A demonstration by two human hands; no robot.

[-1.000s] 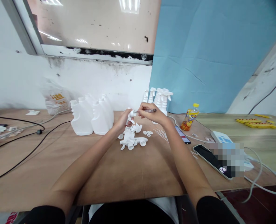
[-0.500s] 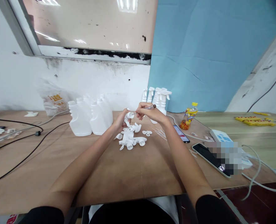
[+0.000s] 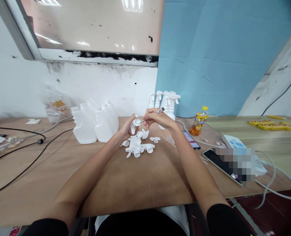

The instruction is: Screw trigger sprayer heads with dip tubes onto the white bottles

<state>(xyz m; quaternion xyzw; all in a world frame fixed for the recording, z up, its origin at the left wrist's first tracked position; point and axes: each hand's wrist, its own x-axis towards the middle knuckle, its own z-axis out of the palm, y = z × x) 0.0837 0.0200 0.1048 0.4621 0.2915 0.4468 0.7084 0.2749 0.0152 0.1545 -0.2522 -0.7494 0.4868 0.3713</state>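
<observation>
My left hand (image 3: pixel 128 127) is closed around a white trigger spray head (image 3: pixel 135 123), its round collar turned toward the right. In my right hand (image 3: pixel 154 117) is a thin screwdriver (image 3: pixel 160 110) with a clear, dark-ended handle, pinched in the fingers. The shaft points left, its tip at the collar opening; whether it touches inside I cannot tell. Below both hands lies a pile of white spray heads (image 3: pixel 135 146). Several small white washers (image 3: pixel 155 139) sit right of the pile, beside a bunch of thin white tubes (image 3: pixel 169 140).
White bottles without tops (image 3: pixel 103 126) stand behind on the left. Bottles with spray heads (image 3: pixel 171 105) stand at the back right. Further right are a drink bottle (image 3: pixel 198 121), two phones (image 3: pixel 220 166) and a white cable. Black cables (image 3: pixel 24 167) cross the left side of the table.
The spray head has turned so its collar opening faces more toward me. The screwdriver's handle end has risen slightly, tilting the shaft more steeply. Both grips stay closed.
</observation>
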